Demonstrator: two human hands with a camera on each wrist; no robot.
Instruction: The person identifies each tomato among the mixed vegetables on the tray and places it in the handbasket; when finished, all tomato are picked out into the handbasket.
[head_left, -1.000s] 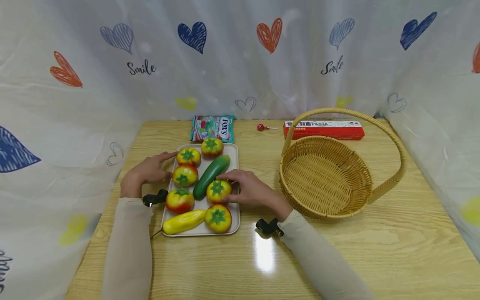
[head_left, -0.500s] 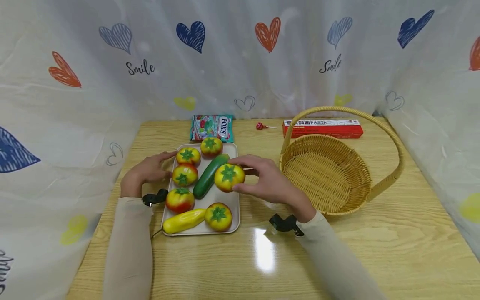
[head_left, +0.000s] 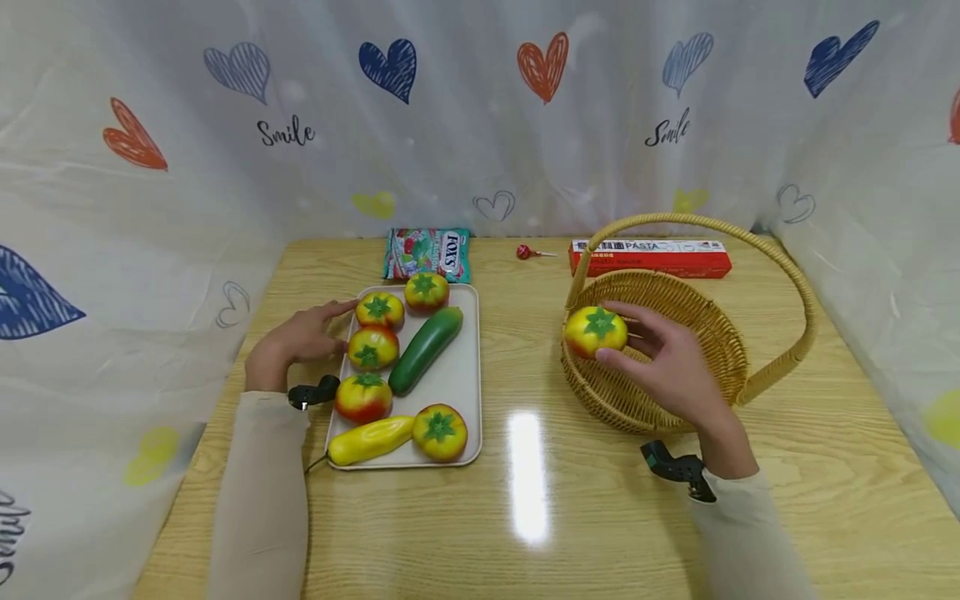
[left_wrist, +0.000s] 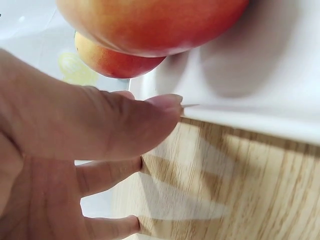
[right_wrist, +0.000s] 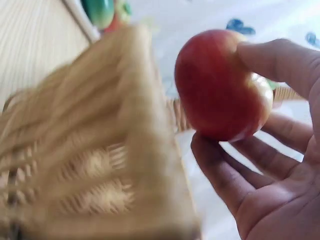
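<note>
My right hand (head_left: 667, 362) holds a yellow-and-red toy tomato (head_left: 596, 332) with a green star-shaped top. It is over the left rim of the wicker basket (head_left: 570, 379). In the right wrist view, thumb and fingers grip the tomato (right_wrist: 217, 90) beside the blurred basket wall (right_wrist: 95, 135). My left hand (head_left: 300, 337) rests at the left edge of the white tray (head_left: 461, 367), thumb tip at its rim in the left wrist view, fingers extended. On the tray lie several more tomatoes (head_left: 439, 432), a green cucumber-like vegetable (head_left: 426, 350) and a long yellow vegetable (head_left: 371, 441).
Behind the tray lies a teal FOX'S candy bag (head_left: 427, 254). A red lollipop (head_left: 523, 252) lies to its right, and a red pasta box (head_left: 652, 260) stands behind the basket. The basket's tall handle (head_left: 798, 292) arches over it. A heart-printed curtain (head_left: 465, 125) surrounds the table.
My right hand has lifted one tomato from the tray's right side and carried it right, to the basket's left rim. My left hand has stayed at the tray's edge.
</note>
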